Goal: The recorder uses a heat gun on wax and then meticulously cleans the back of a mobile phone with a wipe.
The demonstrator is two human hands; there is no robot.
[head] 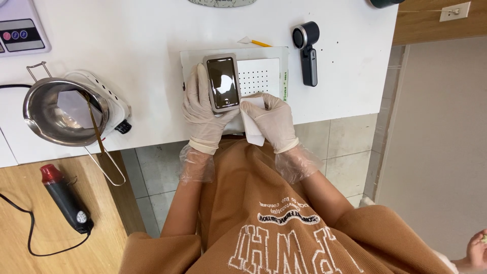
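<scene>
Your left hand (203,109) grips the phone (222,82) by its edges; your right hand (271,119), at its four o'clock, pinches a soft white wipe (252,129). The glass looks slippery and fragile.

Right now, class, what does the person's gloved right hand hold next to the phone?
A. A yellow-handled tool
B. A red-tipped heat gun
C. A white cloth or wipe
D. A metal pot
C: the right hand pinches a white wipe beside the phone, which the left hand steadies.
</scene>
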